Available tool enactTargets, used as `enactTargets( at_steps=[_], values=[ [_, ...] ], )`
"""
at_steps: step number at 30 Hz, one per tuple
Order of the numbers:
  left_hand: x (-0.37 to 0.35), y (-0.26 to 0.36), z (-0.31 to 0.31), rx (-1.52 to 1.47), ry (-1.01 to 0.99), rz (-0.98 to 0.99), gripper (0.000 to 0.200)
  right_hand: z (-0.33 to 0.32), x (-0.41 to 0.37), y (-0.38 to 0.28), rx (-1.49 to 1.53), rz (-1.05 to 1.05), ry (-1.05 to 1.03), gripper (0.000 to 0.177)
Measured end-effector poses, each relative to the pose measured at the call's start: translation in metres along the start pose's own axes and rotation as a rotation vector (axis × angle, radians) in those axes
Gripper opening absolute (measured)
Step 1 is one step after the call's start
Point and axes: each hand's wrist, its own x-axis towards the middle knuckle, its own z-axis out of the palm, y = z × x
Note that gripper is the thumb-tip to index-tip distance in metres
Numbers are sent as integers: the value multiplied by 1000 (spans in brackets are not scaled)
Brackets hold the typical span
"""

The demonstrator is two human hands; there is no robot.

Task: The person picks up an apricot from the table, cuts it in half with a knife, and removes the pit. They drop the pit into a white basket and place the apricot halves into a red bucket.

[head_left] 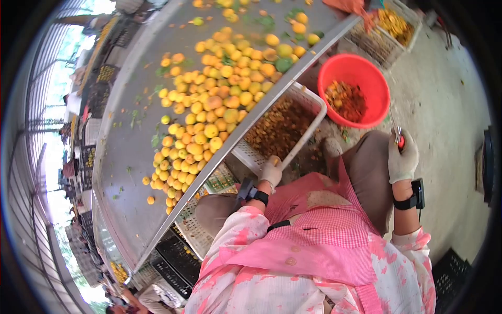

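Note:
My right hand point(403, 159), in a pale glove, is closed around a knife point(401, 141) with a red handle, its thin blade pointing up and away beside my right knee. My left hand point(271, 172), also gloved, is at the near corner of a white plastic crate point(308, 128), fingers curled in by the rim; I cannot tell what they hold. Brown pits and scraps point(280, 125) lie in the crate, which sits partly under the table edge. Yellow-orange apricots point(209, 110) are heaped on the metal table point(123, 162) to the left.
A red tub point(384, 86) with orange-brown fruit scraps stands on the floor beyond my knees. Behind it is a crate of yellow fruit point(395, 26). Black crates point(178, 259) sit under the table, and the raised metal table edge point(225, 146) runs diagonally past my left arm.

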Motion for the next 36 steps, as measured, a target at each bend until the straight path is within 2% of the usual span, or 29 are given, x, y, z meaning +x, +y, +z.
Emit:
enactTargets(
  at_steps=[2, 4, 6, 8, 12, 14, 16, 18, 20, 22, 25, 27, 31, 34, 36],
  values=[
    [-5, -8, 7, -53, -14, 34, 23, 8, -3, 6, 59, -63, 59, 23],
    [-18, -7, 12, -15, -72, 38, 25, 13, -3, 11, 75, 9, 86, 28],
    [-42, 9, 7, 2, -161, -56, 26, 15, -3, 15, 99, -39, 92, 28],
    [-61, 7, 16, 35, -197, -34, 28, 20, -4, 21, 117, -79, 86, 28],
    [-90, 19, 9, 6, -124, -54, 26, 24, 2, 21, 133, -105, 72, 30],
    [-102, 16, -10, -336, 92, 33, 23, 29, 4, 21, 157, -131, 26, 31],
    [-129, 25, -56, -412, 194, 140, 20, 40, 8, 23, 159, -102, 52, 29],
    [-159, 24, -102, -252, 461, 305, 20, 47, 12, 21, 191, -112, 55, 26],
    [-195, 23, -148, -143, 666, 275, 21, 45, 12, 13, 173, -118, 30, 23],
    [-227, 10, -181, 25, 784, 83, 22, 48, 11, 9, 175, -129, 33, 22],
    [-258, -25, -211, 104, 818, -49, 27, 49, 7, 2, 139, -123, 17, 22],
    [-265, -44, -219, 242, 911, -196, 34, 54, 9, 7, 161, -159, 48, 22],
    [-239, -81, -231, 90, 905, -220, 40, 56, 13, 7, 119, -199, 50, 22],
    [-190, -118, -256, 11, 998, -203, 41, 53, 14, 2, 96, -161, 46, 23],
    [-158, -138, -276, 79, 1073, -296, 41, 47, 9, -5, 61, -167, 51, 24]
  ],
)
